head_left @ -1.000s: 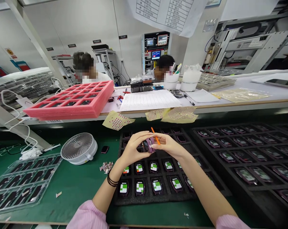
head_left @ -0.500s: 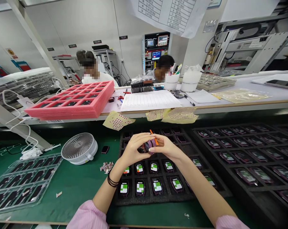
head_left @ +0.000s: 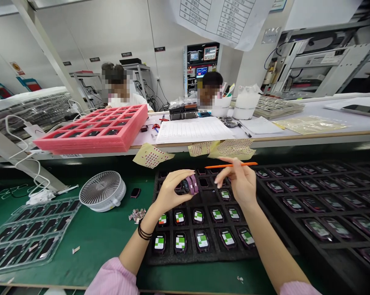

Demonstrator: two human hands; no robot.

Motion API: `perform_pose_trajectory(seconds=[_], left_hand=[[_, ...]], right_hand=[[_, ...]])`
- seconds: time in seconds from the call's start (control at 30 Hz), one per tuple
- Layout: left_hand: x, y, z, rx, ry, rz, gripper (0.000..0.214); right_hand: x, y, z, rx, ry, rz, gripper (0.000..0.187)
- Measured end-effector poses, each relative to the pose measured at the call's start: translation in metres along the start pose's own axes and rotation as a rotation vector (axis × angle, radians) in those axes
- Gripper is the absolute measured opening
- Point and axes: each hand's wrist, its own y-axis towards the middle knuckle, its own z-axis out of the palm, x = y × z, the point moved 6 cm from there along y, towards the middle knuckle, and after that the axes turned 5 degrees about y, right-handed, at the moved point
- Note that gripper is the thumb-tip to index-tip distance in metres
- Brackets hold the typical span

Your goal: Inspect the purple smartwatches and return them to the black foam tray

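Observation:
My left hand point(head_left: 169, 191) is closed around a small purple watch body point(head_left: 191, 184), held just above a black foam tray point(head_left: 203, 256). Several purple watch bodies with lit green-and-white screens sit in that tray's near rows. My right hand point(head_left: 242, 184) hovers to the right of the watch, apart from it, pinching a thin orange stick point(head_left: 231, 165) that lies level and points left.
A second black tray point(head_left: 326, 205) of watches lies to the right. On the green mat sit a white round fan point(head_left: 102, 190), a loose watch point(head_left: 135, 192) and clear blister trays point(head_left: 25, 233). A pink foam tray point(head_left: 93, 131) and papers rest on the raised shelf. Two people sit beyond.
My right hand has drawn away from the watch to the right and up, taking the orange stick with it. The left hand keeps the watch in about the same place.

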Motion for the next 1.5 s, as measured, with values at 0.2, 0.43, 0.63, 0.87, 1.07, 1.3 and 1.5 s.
perform_pose_trajectory(seconds=[0.2,0.43,0.63,0.87,1.07,1.3,1.5], left_hand=[[0.001,-0.001,0.001,0.003,-0.031,-0.093,0.05],[-0.003,0.0,0.001,0.01,-0.021,-0.101,0.049],[-0.003,0.0,0.001,0.014,-0.028,-0.094,0.049],[0.0,-0.001,0.002,0.009,-0.019,-0.114,0.048],[-0.004,-0.001,0.003,-0.006,-0.005,-0.081,0.048],[-0.009,-0.001,0.004,-0.008,-0.004,-0.071,0.047],[-0.005,0.0,0.009,0.017,-0.031,-0.097,0.047]], right_hand=[[0.023,-0.021,0.005,-0.019,-0.108,-0.213,0.049],[0.025,-0.025,0.014,0.024,-0.188,-0.274,0.047],[0.03,-0.027,0.014,0.021,-0.237,-0.34,0.048],[0.028,-0.031,0.015,0.056,-0.313,-0.392,0.046],[0.019,-0.032,0.018,0.074,-0.374,-0.385,0.039],[0.016,-0.034,0.023,0.123,-0.374,-0.428,0.036],[0.016,-0.029,0.022,0.094,-0.425,-0.377,0.041]])
